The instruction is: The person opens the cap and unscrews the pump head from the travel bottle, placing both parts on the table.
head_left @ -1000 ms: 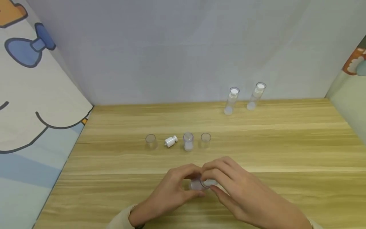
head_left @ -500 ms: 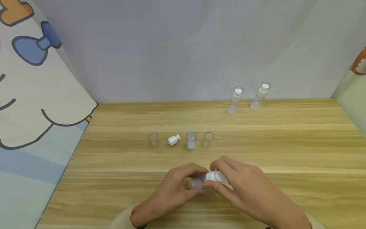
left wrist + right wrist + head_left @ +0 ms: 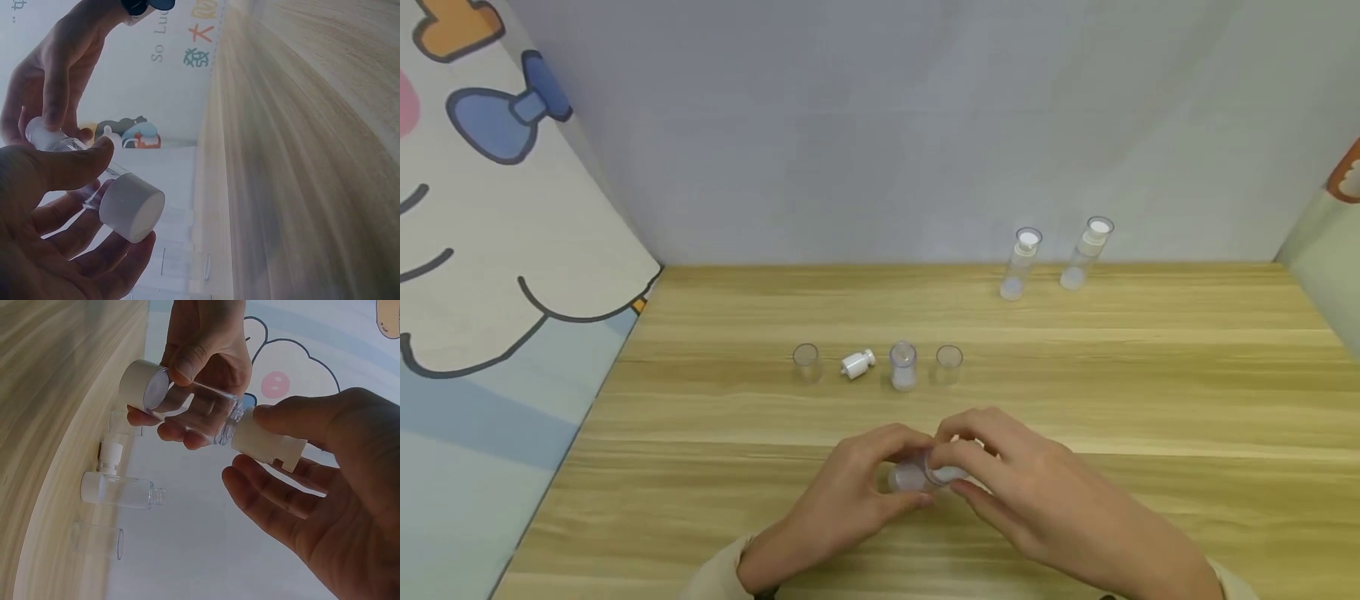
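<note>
My left hand [image 3: 868,479] grips a small clear bottle [image 3: 197,412] with a white base [image 3: 132,207], tilted above the table. With the fingers of my right hand [image 3: 1037,492] I pinch a white pump head [image 3: 265,440] at the bottle's threaded neck. In the right wrist view some of the neck's thread [image 3: 231,425] shows beside the pump head's edge. My right fingers cover much of the pump head in the head view.
Beyond the hands stand a second open bottle [image 3: 903,368], two clear caps, one left [image 3: 807,365] and one right [image 3: 949,367], and a white pump head lying down [image 3: 857,364]. Two capped pump bottles [image 3: 1018,268] [image 3: 1086,257] stand near the wall [image 3: 865,150].
Half a second ago the right fingers were drawn back and more of the white pump head showed; now they curl over it again. The left hand keeps its hold on the bottle.
</note>
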Motion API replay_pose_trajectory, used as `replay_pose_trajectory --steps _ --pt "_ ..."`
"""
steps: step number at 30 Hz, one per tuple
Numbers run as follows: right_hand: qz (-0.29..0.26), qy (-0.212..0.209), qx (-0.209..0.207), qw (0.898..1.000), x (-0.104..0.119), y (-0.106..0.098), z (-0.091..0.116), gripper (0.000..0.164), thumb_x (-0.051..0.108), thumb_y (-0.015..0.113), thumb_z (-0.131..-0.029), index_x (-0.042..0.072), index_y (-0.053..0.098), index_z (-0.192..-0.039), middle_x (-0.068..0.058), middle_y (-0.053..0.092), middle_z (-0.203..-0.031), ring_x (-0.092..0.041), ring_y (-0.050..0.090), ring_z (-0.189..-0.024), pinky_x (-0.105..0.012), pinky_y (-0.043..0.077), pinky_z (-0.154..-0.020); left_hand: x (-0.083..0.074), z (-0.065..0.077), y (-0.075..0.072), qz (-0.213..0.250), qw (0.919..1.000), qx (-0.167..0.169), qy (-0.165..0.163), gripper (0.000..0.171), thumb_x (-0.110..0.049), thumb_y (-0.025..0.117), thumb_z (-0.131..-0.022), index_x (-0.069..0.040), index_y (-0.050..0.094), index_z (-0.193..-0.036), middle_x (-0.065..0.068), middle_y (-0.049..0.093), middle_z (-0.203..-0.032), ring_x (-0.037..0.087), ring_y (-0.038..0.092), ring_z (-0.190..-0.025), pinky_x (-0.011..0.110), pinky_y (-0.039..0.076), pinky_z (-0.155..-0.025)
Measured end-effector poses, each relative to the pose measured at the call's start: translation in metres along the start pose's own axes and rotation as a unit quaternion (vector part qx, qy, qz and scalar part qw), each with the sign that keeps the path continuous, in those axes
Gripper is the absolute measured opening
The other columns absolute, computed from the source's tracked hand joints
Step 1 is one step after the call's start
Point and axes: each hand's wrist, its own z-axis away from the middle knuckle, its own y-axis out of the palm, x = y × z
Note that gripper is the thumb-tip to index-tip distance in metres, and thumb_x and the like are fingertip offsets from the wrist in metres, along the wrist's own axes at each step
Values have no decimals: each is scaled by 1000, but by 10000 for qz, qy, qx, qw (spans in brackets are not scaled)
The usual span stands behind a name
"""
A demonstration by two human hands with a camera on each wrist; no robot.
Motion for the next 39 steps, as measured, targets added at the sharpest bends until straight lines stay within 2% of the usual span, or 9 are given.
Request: replay_pose_trajectory --steps 5,8,12,15,20,24,28,34,39 --pt "107 -115 1 9999 -3 0 0 27 28 43 -113 16 66 -120 2 62 -128 -10 63 -114 -18 57 -90 -1 -2 -1 15 10000 13 8 44 -7 88 -82 -12 71 -122 0 76 -116 12 73 -105 25 60 -92" --pt "162 96 -41 9998 -2 -1 1 30 34 54 -109 15 63 -130 0 59 -136 -11 66 -111 -22 60 -84 -2 -2 -1 8 10000 34 -58 45 -9 88 -83 -12 70 -124 1 75 -117 13 73 -105 25 60 -92" --pt "242 669 -55 9975 -1 -3 1 52 43 68 -101 14 54 -143 2 54 -142 -11 68 -110 -29 62 -83 -4 -3 -1 -41 9999 32 -115 46 -10 88 -83 -12 71 -125 0 75 -117 12 72 -105 25 60 -92" --pt "359 1084 -24 9935 -1 -3 1 50 42 70 -100 16 55 -139 7 60 -134 -6 68 -104 -29 62 -80 -6 -4 0 -106 9999 -11 -59 46 -10 89 -81 -12 71 -123 0 75 -117 12 72 -105 25 60 -91" --pt "409 1448 -67 9886 -2 0 2 26 42 68 -101 21 64 -116 16 68 -100 7 55 -71 -16 49 -61 -8 -6 3 -304 9995 -51 74 46 -10 90 -80 -11 71 -123 0 75 -116 10 72 -104 24 59 -90" --pt "243 1234 -166 9919 -5 3 2 19 39 66 -103 21 65 -108 16 68 -90 10 48 -66 -11 44 -58 -9 -4 5 -484 9988 -77 71 46 -9 90 -80 -11 72 -122 0 75 -115 11 72 -102 23 59 -88" --pt "16 868 -164 9961 -8 4 3 14 30 69 -102 21 66 -112 16 66 -101 8 56 -75 -8 48 -64 -8 -4 5 -540 9985 -74 -1 47 -9 90 -80 -10 71 -123 1 76 -116 12 72 -102 24 59 -88" --pt "-304 452 -9 9985 -10 0 4 27 14 78 -94 19 66 -117 13 62 -116 3 63 -93 -6 51 -79 -8 -4 5 -521 9986 -11 -68 47 -9 89 -80 -10 71 -123 1 75 -115 14 72 -101 23 59 -89" --pt "-385 44 -37 9992 -13 -3 4 21 9 71 -99 17 65 -118 6 62 -122 -6 65 -104 -12 54 -88 -9 -5 4 -445 9989 17 -127 47 -11 89 -81 -11 71 -124 0 75 -115 13 72 -102 24 59 -90"
